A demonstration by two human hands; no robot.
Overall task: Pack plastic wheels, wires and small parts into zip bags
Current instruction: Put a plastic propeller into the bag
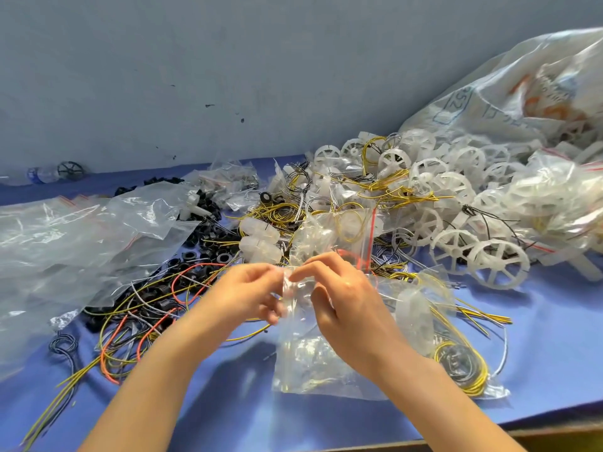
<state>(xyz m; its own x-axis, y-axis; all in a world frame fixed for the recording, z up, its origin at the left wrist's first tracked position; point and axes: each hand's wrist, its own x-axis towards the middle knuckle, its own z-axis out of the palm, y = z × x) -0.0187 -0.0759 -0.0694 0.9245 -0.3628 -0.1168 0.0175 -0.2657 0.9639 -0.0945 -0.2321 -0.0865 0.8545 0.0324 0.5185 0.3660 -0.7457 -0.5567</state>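
My left hand (248,293) and my right hand (342,298) meet at the middle of the table, both pinching the top edge of a clear zip bag (306,360) that hangs down onto the blue cloth. Faint wires show inside the bag. Right beside it lies a filled zip bag (456,360) holding a white wheel and coiled yellow wire. White plastic wheels (456,230) are piled at the right. Loose yellow, orange and black wires (137,324) spread at the left, over small black rings (208,239).
A stack of empty clear zip bags (65,236) lies at the left. A large clear sack (522,93) of wheels leans at the back right. The blue cloth (554,337) covers the table; a wooden edge (554,433) runs at the front right. A grey wall stands behind.
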